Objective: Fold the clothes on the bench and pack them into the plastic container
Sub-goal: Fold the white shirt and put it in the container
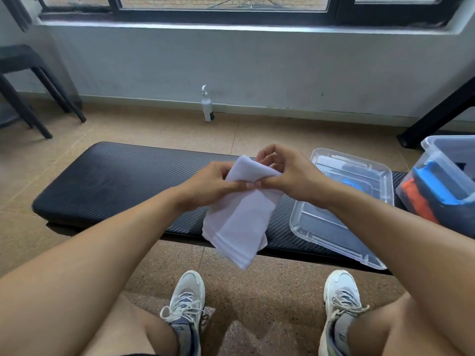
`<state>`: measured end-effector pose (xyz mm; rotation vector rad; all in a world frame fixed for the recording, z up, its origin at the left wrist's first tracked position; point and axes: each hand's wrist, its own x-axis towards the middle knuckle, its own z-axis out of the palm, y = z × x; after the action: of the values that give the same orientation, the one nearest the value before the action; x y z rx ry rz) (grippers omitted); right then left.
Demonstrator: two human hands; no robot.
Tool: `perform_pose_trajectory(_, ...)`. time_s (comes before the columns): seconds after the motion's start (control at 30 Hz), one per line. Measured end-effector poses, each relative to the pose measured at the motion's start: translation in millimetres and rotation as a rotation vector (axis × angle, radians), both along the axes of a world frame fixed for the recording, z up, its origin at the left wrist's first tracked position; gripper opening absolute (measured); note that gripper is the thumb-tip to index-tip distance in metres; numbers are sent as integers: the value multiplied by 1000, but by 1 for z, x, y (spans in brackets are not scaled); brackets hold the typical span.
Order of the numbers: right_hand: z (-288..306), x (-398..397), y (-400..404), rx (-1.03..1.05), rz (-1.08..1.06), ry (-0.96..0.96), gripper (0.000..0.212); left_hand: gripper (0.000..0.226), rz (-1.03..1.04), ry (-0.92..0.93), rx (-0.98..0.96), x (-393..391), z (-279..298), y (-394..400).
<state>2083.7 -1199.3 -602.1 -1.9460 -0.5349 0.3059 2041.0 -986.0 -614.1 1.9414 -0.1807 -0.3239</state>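
The white garment (240,214), already folded into a narrow strip of several layers, hangs in the air above the near edge of the tabletop (115,181), its lower end dangling past that edge toward the floor. Both hands hold its upper end: the left hand (205,186) has a closed grip, thumb and fingers pinching the cloth from the left, and the right hand (285,173) grips it too, thumb pressed along the fold while its fingers curl over the top. Judging by this, the fold on this piece is part-way through, with one more doubling probably left before it is compact enough to pack. Just right of the garment, resting on the tabletop, lies a clear lid (341,209), off its box. Further right of the garment stands the plastic container (447,181), open, with orange and dark clothes already visible inside behind its blue handle. No other loose clothes show on the tabletop left of the garment, so this may be the last piece; what remains seems to be finishing the fold and packing it.
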Motion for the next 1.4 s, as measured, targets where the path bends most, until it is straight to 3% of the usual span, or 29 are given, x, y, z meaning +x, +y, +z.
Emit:
perform_pose_trajectory(0.1, 2, -4, -10, 87, -61, 153, 51, 22, 88, -126, -44, 2, 7, -10)
perform_pose_trajectory(0.2, 3, -11, -26, 154, 67, 367, 42, 23, 171, -167, -176, 3, 15, -19)
perform_pose_trajectory(0.27, 5, -15, -33, 164, 93, 411, 37, 27, 222, -154, -282, 3, 22, -26)
perform_pose_trajectory(0.4, 14, -16, -46, 240, -27, 381, 38, 45, 292, -74, -439, 2, 26, -40)
perform_pose_trajectory(0.6, 28, -23, -85, 157, -225, 87, 17, 36, 353, -150, -352, 13, 35, -81)
perform_pose_trajectory(0.7, 44, -25, -116, 114, -313, -7, 16, 39, 313, -197, -315, 26, 46, -117)
perform_pose_trajectory(0.83, 73, -27, -179, 52, -502, -149, 19, 40, 212, -122, -374, 46, 66, -186)
perform_pose_trajectory(0.9, 89, -29, -218, 23, -644, -217, 20, 50, 195, -183, -247, 56, 72, -226)
perform_pose_trajectory(0.97, 107, -29, -262, -12, -780, -250, 20, 78, 118, -287, -43, 59, 76, -266)
perform_pose_trajectory(1.1, 124, -22, -341, -132, -965, -215, 27, 120, -215, -397, 400, 47, 73, -333)
perform_pose_trajectory(1.23, 111, -11, -379, -266, -954, 15, 31, 137, -312, -411, 709, 46, 57, -373)
perform_pose_trajectory(1.4, 105, -1, -414, -394, -872, 366, 36, 153, -311, -321, 800, 50, 47, -383)
